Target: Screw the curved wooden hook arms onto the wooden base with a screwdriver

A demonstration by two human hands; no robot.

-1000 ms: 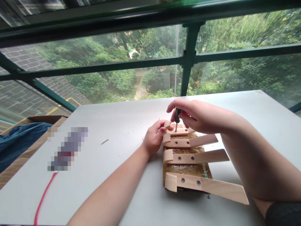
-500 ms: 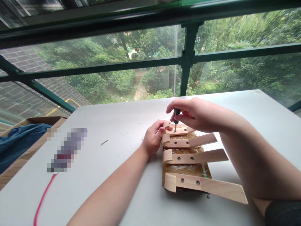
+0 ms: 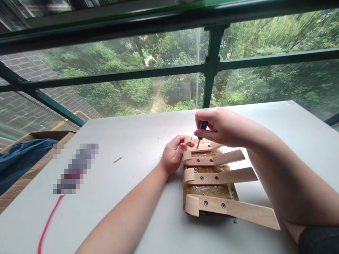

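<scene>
Well left of the brown board, which lies on my white table, a cardboard box holds blue cloth. Nearer the board come a red cord and a pixelated object, then a thin grey stick. At the board's far left corner, my left hand grasps the hooked end of the farthest wooden strip. Three nearer strips also cross the board, jutting past its right edge. Over the board's far part, my right hand is wrapped around a black-handled screwdriver, tilted, its tip at the left screw. Right of the board is my dark sleeve.
</scene>
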